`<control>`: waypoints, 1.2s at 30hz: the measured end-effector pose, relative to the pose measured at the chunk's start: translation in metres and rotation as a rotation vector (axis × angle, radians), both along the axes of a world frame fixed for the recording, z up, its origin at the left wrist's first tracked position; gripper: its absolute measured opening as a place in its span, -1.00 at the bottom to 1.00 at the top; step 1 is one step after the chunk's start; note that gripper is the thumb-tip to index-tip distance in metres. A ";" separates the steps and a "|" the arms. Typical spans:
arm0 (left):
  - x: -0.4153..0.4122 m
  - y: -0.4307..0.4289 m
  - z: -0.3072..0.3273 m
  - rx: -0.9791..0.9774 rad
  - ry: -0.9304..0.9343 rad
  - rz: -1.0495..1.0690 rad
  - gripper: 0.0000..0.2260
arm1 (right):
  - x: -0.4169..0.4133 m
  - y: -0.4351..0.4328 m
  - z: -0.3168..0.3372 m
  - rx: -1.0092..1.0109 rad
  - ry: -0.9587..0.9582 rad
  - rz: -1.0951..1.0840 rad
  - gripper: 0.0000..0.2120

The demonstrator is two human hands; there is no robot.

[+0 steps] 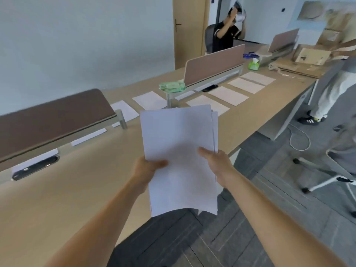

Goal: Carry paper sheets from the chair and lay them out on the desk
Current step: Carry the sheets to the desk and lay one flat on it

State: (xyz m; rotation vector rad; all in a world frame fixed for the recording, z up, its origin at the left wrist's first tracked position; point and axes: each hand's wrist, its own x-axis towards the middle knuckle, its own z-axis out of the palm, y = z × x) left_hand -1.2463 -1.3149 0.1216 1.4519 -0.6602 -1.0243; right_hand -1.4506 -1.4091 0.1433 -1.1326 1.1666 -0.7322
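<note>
Paper stack is up in both hands, off the desk. It hangs over the desk's near edge, bottom end out over the floor and curling down. Left hand pinches the stack's left edge, thumb on top. Right hand does the same on the right edge. I only see the thumbs; the other fingers are under the paper, so I can't tell their spread. Top sheets are slightly fanned at the upper right corner. Beyond the stack, four single sheets lie in a row along the near edge toward the desk's far end, close together but apart. Two more sheets lie in the gap between the brown dividers. Green wipes pack sits at the farther divider's foot.
</note>
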 end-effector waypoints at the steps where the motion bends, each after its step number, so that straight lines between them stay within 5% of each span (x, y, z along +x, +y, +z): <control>1: 0.011 0.000 -0.002 -0.001 0.012 0.064 -0.79 | 0.016 -0.011 -0.001 -0.007 0.005 0.061 -0.82; 8: 0.100 -0.022 -0.024 -0.049 0.045 0.310 -0.61 | 0.130 -0.080 -0.019 -0.091 0.012 0.320 -0.87; 24: 0.235 -0.142 -0.041 -0.055 -0.016 0.428 -0.79 | 0.287 -0.246 -0.039 -0.170 -0.077 0.519 -0.87; 26: 0.236 -0.149 -0.055 0.014 -0.007 0.421 -0.72 | 0.291 -0.265 -0.054 -0.118 -0.079 0.627 -0.75; 29: 0.231 -0.161 -0.074 0.074 0.021 0.455 -0.57 | 0.299 -0.283 -0.074 -0.083 -0.031 0.726 -0.82; 36: 0.231 -0.179 -0.072 0.035 -0.035 0.612 -0.78 | 0.321 -0.304 -0.073 -0.128 -0.144 0.807 -0.82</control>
